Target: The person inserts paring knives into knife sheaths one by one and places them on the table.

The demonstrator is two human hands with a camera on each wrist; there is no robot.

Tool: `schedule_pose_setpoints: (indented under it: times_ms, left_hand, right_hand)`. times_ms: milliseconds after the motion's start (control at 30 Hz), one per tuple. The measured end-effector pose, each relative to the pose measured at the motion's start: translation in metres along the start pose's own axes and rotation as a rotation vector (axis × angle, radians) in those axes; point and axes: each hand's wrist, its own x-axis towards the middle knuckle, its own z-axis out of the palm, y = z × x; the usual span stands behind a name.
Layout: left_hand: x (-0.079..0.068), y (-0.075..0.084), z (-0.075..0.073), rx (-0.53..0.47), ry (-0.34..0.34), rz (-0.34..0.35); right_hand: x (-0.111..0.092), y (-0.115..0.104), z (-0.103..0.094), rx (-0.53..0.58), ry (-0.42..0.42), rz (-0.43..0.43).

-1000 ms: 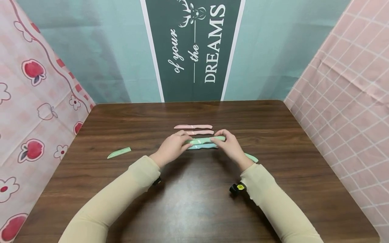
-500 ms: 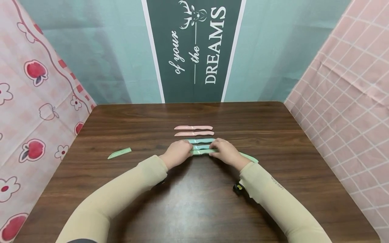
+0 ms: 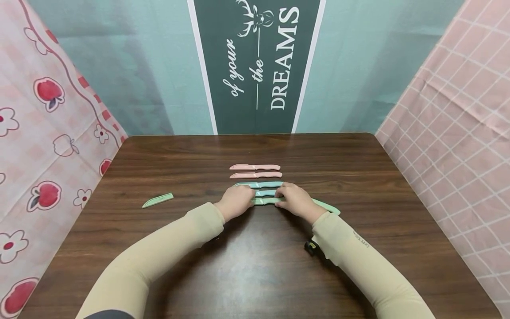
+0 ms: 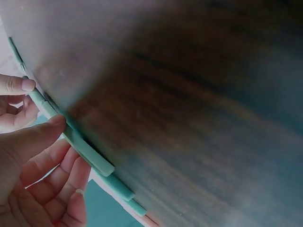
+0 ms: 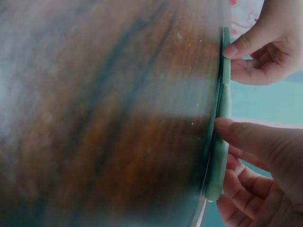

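Note:
A green sheathed knife (image 3: 268, 201) lies in front of two light blue knives (image 3: 268, 184), roughly parallel to them. My left hand (image 3: 236, 201) pinches its sheath end between thumb and fingers. My right hand (image 3: 295, 201) pinches the handle (image 5: 218, 163), the thumb on the near side and the fingers behind. In the left wrist view, the sheath (image 4: 87, 151) runs low along the tabletop. The left hand hides the knife's tip in the head view. A second green handle (image 3: 327, 207) sticks out beyond the right hand, the rest of it hidden.
Two pink knives (image 3: 255, 175) lie in parallel behind the blue ones. A loose green knife sheath (image 3: 157, 200) rests on the brown wooden table (image 3: 247, 270) at left. Cloths hang at the back and both sides of the table.
Both hands have brought the green knife down and nearer, from over the blue knives to in front of them. During the last half second it has hardly moved.

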Motion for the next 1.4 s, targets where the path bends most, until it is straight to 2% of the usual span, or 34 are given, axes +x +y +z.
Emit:
schedule_pose_setpoints:
  times_ms: [433,600,700,800,900,1000,1100,1200,1400]
  left_hand:
    - [-0.002,0.000,-0.002,-0.018,-0.011,-0.001]
    - [-0.006,-0.010,-0.009,-0.030,0.005,-0.021]
    - [-0.014,-0.031,-0.021,-0.053,0.054,-0.066]
    - [-0.030,-0.064,-0.038,-0.063,0.081,-0.140]
    - [-0.052,-0.101,-0.055,-0.052,0.034,-0.225]
    - [-0.074,-0.130,-0.067,-0.047,-0.068,-0.297]
    - [-0.094,-0.150,-0.069,-0.050,-0.162,-0.338]
    - [-0.107,-0.162,-0.064,-0.058,-0.230,-0.366]
    - [-0.114,-0.173,-0.053,-0.106,-0.294,-0.419]
  right_hand:
    - [0.000,-0.002,0.001,0.009,-0.021,0.018]
    - [-0.004,0.001,-0.001,0.055,0.018,-0.002]
    - [-0.014,0.011,-0.008,0.115,0.074,0.005]
    - [-0.028,0.029,-0.016,0.147,0.121,0.045]
    - [-0.042,0.049,-0.023,0.131,0.122,0.113]
    - [-0.053,0.064,-0.027,0.112,0.080,0.178]
    - [-0.059,0.072,-0.028,0.105,0.034,0.210]
    - [-0.062,0.076,-0.028,0.104,0.005,0.216]
    - [-0.060,0.075,-0.026,0.088,-0.036,0.259]
